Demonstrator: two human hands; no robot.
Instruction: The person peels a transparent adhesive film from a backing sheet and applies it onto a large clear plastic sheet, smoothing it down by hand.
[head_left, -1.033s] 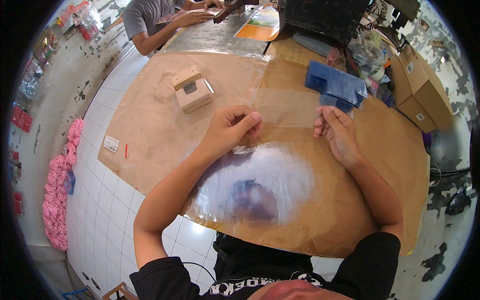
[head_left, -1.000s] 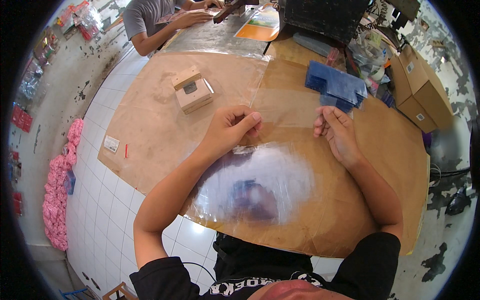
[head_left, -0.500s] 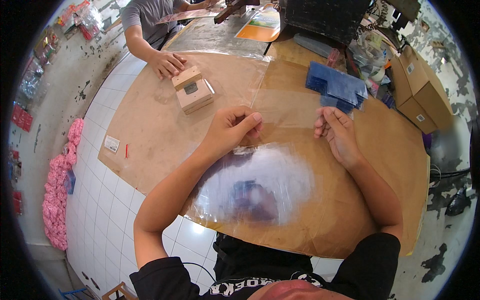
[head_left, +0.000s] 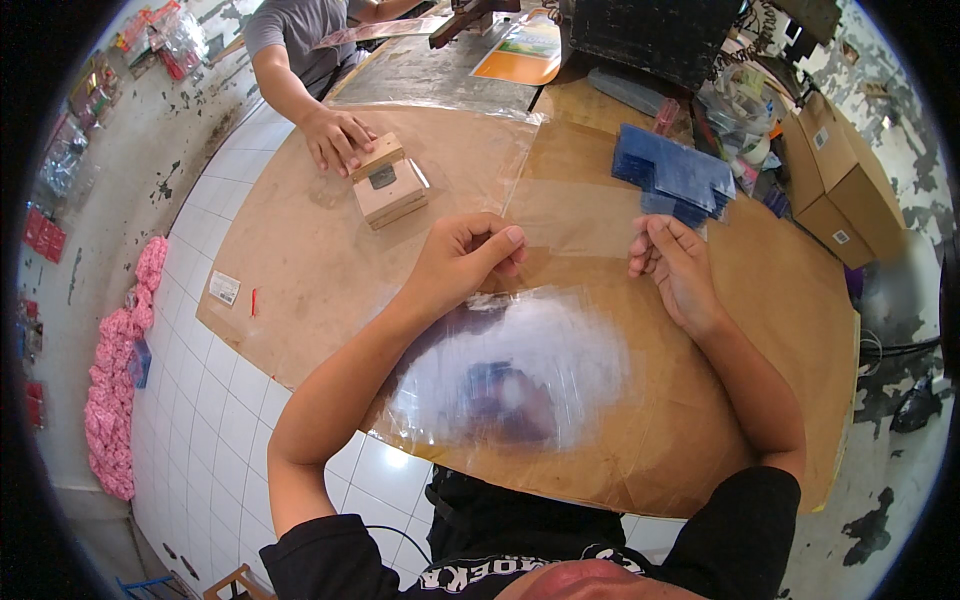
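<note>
My left hand [head_left: 474, 250] is closed above the middle of the table, its thumb pressed against the curled fingers. To its right my right hand [head_left: 672, 262] is held with curled fingers and the thumb against the forefinger. Anything in either hand is too thin or hidden to make out. Below my hands a glossy clear plastic sheet [head_left: 590, 390] lies on the brown table cover [head_left: 690, 430], bright with reflections. Just beyond my right hand is a stack of blue translucent plastic pieces [head_left: 680, 170].
Across the table, a co-worker's hand [head_left: 338, 138] touches a wooden block jig [head_left: 390, 190]. A white label [head_left: 224, 288] and a small red strip [head_left: 253, 302] lie at left. A cardboard box [head_left: 840, 180] stands at right, a dark machine [head_left: 645, 40] at the back.
The co-worker's hand has moved slightly nearer onto the wooden block jig. My own hands have barely moved.
</note>
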